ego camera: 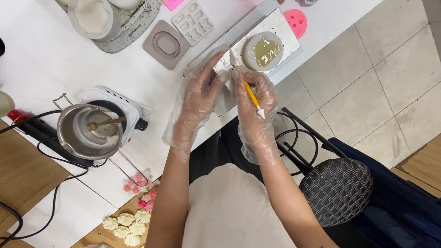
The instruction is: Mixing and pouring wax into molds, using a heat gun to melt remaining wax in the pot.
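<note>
**Head view: gloved hands at the mould**

Left hand [198, 95] curls around a small pale piece [224, 64] at the tray [284, 27]; right hand [253, 108] pinches a yellow tool [254, 100], tip clear of it. Flowers [127, 226] lie finished; the round mould [262, 51] looks filled, so trimming seems underway.

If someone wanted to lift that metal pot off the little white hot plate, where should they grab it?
Probably by the wire handle jutting from the metal pot at its upper-left rim, coming from the left. The round wall offers no grip, a spoon rests inside, and the pot sits on the hot plate, so the wall may be hot.
</note>
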